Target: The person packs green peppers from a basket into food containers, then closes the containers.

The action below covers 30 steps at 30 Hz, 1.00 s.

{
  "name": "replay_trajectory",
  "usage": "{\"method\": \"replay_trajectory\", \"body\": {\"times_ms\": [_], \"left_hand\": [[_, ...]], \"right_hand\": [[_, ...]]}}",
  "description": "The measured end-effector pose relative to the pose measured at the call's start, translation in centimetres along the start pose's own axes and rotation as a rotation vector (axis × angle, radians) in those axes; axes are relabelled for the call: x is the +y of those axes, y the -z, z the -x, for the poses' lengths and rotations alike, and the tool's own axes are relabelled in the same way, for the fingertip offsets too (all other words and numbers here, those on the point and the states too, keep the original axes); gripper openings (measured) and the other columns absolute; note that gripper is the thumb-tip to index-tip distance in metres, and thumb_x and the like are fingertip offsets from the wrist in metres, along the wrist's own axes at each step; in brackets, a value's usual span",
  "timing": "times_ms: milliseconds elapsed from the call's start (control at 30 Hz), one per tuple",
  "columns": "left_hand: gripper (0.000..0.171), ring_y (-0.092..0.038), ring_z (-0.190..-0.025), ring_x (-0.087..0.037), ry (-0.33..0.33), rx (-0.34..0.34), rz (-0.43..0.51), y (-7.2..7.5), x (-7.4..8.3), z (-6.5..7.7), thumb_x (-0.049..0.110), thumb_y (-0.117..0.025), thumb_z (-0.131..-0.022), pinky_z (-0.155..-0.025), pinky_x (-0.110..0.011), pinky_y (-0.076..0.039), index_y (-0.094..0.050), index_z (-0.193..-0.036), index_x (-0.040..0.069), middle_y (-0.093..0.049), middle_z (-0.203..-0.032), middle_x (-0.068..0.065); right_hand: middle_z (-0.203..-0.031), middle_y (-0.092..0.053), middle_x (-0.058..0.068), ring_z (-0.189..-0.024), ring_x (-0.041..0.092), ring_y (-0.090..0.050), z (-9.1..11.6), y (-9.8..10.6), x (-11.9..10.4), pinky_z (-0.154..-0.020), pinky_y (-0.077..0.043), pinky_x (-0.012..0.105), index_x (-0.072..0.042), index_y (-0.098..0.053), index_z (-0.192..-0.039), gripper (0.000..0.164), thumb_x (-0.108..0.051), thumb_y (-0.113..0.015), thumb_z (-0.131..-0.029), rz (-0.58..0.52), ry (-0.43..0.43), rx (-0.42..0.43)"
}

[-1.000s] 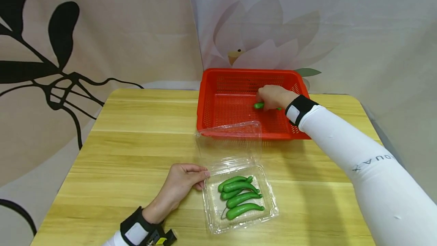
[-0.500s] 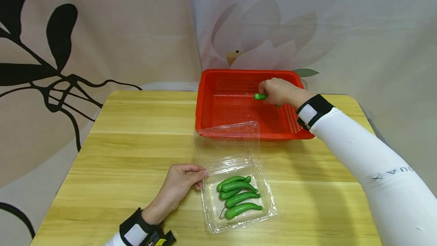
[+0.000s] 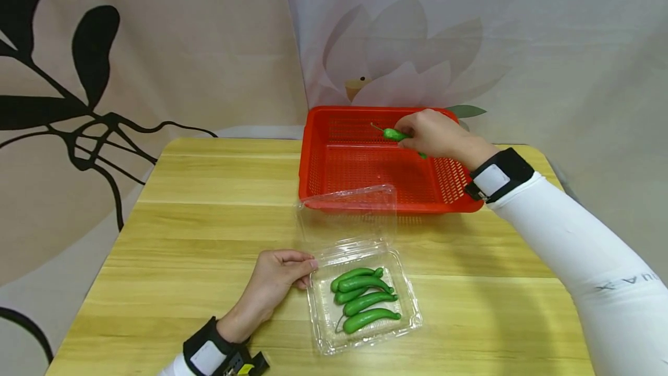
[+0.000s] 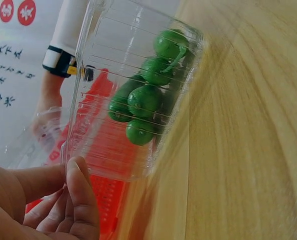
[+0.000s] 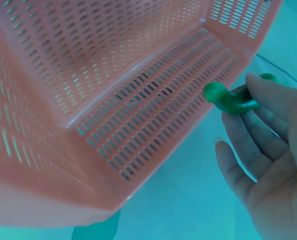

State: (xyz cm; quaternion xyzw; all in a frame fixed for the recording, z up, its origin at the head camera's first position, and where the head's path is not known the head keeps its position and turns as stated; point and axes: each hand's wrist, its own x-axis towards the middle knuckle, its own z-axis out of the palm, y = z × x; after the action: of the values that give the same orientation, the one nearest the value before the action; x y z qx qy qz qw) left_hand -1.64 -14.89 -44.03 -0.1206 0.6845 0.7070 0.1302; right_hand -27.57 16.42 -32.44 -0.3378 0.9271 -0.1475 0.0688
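Note:
My right hand (image 3: 435,132) pinches a green chili pepper (image 3: 395,134) between thumb and fingers, over the right part of a red perforated basket (image 3: 339,110). In the right wrist view the pepper (image 5: 233,100) is beside the basket's wall (image 5: 153,115). My left hand (image 3: 282,280) pinches the left edge of a clear plastic clamshell box (image 3: 326,341), near its hinge. Several green chili peppers (image 3: 367,302) lie side by side in the box's base. In the left wrist view, thumb and fingertips (image 4: 78,185) grip the box rim, and the peppers (image 4: 144,100) show through the clear side.
The clamshell's raised lid (image 3: 347,216) leans back over the basket's front rim. All stands on a wooden table (image 3: 209,219), with a printed cloth backdrop (image 3: 219,45) behind it. The right sleeve (image 3: 569,248) reaches across the table's right side.
My right hand has lifted the chili pepper from low in the basket, up and to the right; its stem now shows. The left hand and the box have stayed nearly still.

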Motion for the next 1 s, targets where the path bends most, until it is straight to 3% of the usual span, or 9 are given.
{"method": "replay_trajectory", "body": {"times_ms": [133,300,600,833,1000], "left_hand": [[0.022,-0.066,-0.062,-0.014,-0.007,-0.001,0.006,-0.1,0.1,0.1,-0.001,-0.079,-0.091,-0.058,-0.024,-0.059,-0.074,-0.107,-0.015,-0.074,-0.08,-0.02],[0.025,-0.066,-0.061,-0.013,-0.01,-0.006,0.012,-0.3,0.2,0.1,-0.001,-0.08,-0.091,-0.058,-0.024,-0.059,-0.072,-0.109,-0.016,-0.074,-0.08,-0.018],[0.025,-0.066,-0.061,-0.013,-0.011,-0.008,0.012,-0.2,0.3,0.1,0.0,-0.079,-0.091,-0.059,-0.024,-0.059,-0.072,-0.109,-0.016,-0.074,-0.079,-0.017],[0.024,-0.066,-0.061,-0.013,-0.003,0.001,0.005,-0.2,0.3,0.2,0.0,-0.08,-0.091,-0.059,-0.024,-0.059,-0.073,-0.108,-0.015,-0.074,-0.079,-0.017],[0.024,-0.066,-0.061,-0.013,-0.002,0.01,-0.001,-0.3,0.3,0.2,0.001,-0.08,-0.091,-0.058,-0.024,-0.059,-0.074,-0.107,-0.015,-0.074,-0.077,-0.017]], "right_hand": [[-0.085,-0.068,0.002,-0.056,0.014,-0.059,0.7,0.4,-0.2,-0.067,-0.05,0.036,-0.008,-0.076,-0.111,0.018,-0.014,-0.08,-0.095,-0.007,0.023,0.044],[-0.093,-0.071,0.005,-0.064,0.017,-0.059,2.1,1.1,-0.8,-0.066,-0.048,0.035,-0.004,-0.076,-0.116,0.024,-0.012,-0.081,-0.093,-0.004,0.07,0.109],[-0.096,-0.071,0.002,-0.072,0.015,-0.061,5.2,2.1,-3.1,-0.067,-0.051,0.034,-0.007,-0.073,-0.118,0.027,-0.013,-0.082,-0.093,-0.023,0.053,0.162],[-0.096,-0.073,0.003,-0.086,0.018,-0.066,7.3,1.8,-4.9,-0.074,-0.057,0.039,-0.004,-0.075,-0.113,0.029,-0.007,-0.087,-0.087,0.003,0.185,0.256],[-0.096,-0.073,0.003,-0.087,0.019,-0.066,8.6,1.5,-5.9,-0.075,-0.058,0.039,-0.004,-0.075,-0.113,0.033,-0.005,-0.09,-0.083,-0.016,0.262,0.304]]}}
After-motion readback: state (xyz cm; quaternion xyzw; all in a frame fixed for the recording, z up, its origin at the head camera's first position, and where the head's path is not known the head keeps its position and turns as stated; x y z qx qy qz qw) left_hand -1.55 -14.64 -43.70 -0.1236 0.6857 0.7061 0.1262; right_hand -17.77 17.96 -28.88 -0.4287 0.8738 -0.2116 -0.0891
